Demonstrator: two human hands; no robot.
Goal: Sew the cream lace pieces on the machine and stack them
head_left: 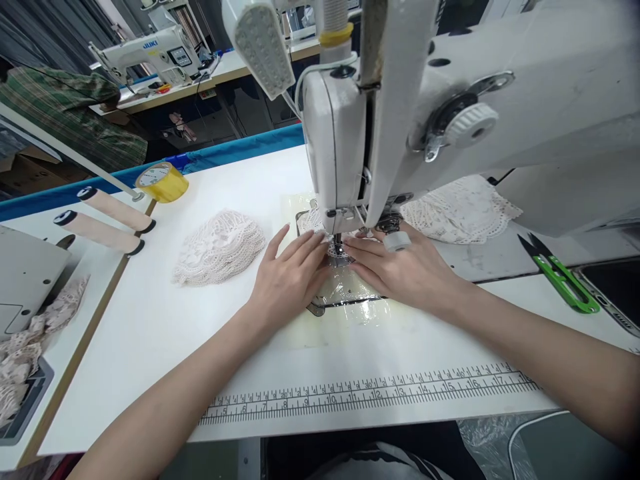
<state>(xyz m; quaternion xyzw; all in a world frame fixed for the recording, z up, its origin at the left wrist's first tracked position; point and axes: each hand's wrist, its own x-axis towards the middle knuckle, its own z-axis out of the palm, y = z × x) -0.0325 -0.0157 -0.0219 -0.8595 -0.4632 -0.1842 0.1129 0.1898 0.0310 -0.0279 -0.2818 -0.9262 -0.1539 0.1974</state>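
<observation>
Pressing white lace (313, 221) beneath the presser foot (339, 246), I have my left hand (289, 279) left of it, my right hand (403, 268) right, both unclenched, fingers stretched; a lace pile (219, 249) lies farther left

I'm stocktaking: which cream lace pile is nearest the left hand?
The rounded pile beside it; the fanned pile is past the right hand, the crumpled pile leftmost.

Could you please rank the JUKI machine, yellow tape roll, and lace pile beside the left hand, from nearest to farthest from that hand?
1. Lace pile, left of the left hand.
2. Yellow tape roll, farther left, toward the back.
3. JUKI machine, on another table.
</observation>
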